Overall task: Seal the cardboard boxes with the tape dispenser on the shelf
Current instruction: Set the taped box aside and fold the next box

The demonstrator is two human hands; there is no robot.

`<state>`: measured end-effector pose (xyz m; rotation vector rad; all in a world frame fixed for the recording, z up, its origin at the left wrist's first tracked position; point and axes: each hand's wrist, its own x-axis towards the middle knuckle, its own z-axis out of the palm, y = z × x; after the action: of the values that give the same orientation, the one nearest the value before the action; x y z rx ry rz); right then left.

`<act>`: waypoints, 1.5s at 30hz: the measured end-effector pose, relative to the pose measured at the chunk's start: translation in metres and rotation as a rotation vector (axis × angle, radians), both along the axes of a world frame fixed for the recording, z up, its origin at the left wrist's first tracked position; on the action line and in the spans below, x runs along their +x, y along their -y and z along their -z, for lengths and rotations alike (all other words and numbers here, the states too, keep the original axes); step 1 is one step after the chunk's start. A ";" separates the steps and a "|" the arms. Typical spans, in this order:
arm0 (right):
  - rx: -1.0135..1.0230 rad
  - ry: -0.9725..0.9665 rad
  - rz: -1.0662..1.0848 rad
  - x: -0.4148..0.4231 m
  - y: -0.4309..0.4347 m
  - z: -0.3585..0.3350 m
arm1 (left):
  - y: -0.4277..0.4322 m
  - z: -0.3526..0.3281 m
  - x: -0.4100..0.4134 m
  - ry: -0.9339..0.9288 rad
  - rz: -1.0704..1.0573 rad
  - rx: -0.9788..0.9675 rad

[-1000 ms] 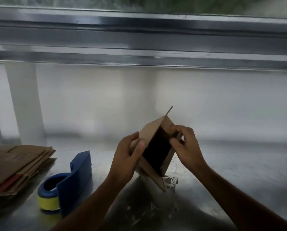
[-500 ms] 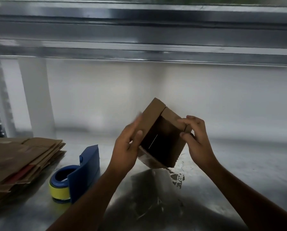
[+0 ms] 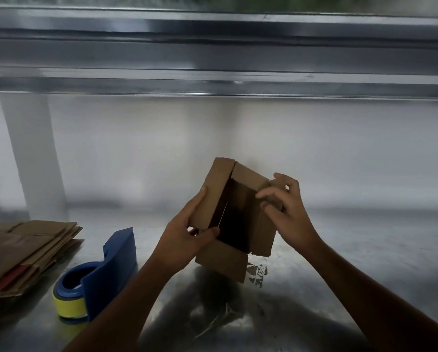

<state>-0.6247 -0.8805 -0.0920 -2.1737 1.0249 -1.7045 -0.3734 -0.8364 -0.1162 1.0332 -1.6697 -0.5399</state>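
Note:
A small brown cardboard box point(image 3: 223, 260) is held above the metal shelf point(image 3: 352, 250), its open end facing me with a dark inside and its flaps spread. My left hand point(image 3: 187, 237) grips the box's left wall, thumb curled over the lower edge. My right hand point(image 3: 286, 204) pinches the right flap between the fingers and thumb. A blue tape dispenser point(image 3: 103, 273) with a yellow roll stands on the shelf to the left, untouched.
A stack of flattened cardboard boxes point(image 3: 22, 252) lies at the left edge of the shelf. A white upright post point(image 3: 32, 153) rises at the back left. The metal beam of an upper shelf point(image 3: 218, 54) runs overhead.
The folded box has been spread open into a square tube. Both hands have shifted along its walls, and the right hand has moved onto the right flap.

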 end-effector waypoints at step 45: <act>-0.133 -0.473 0.399 -0.018 0.008 0.001 | 0.004 0.009 -0.009 -0.014 0.016 -0.039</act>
<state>-0.6424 -0.8890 -0.0935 -2.6794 1.5937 -1.4546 -0.3827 -0.8404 -0.1251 0.9869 -1.6707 -0.5222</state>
